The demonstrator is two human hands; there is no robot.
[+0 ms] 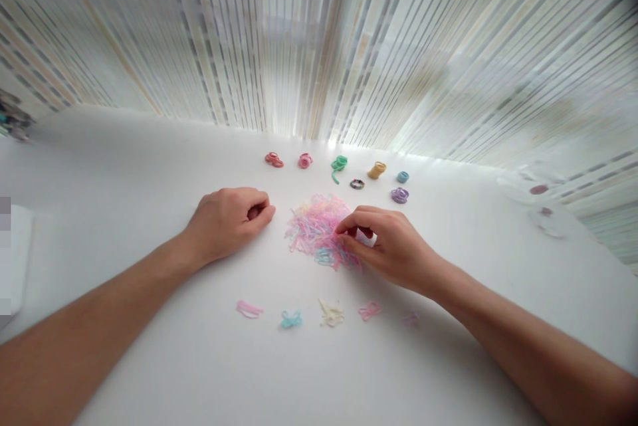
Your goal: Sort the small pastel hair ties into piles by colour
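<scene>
A heap of thin pastel elastic bands (316,223), mostly pink with some blue and yellow, lies on the white table (199,359). My right hand (386,243) is at the heap's right side, thumb and forefinger pinched at the bands; what is between the tips is too small to name. Left of the heap my left hand (232,220) rests on the table with fingers curled, nothing visible in it. Nearer me lie small separate bunches: pink (249,309), blue (291,319), cream (331,313), rose (369,310) and faint lilac (411,319).
Behind the heap lie coiled bands: red (274,159), pink (305,161), green (339,164), yellow (377,170), blue (403,177) and purple (399,195), plus a dark multicoloured ring (357,184). Clear round items (547,221) sit at right. A striped curtain (319,47) hangs behind.
</scene>
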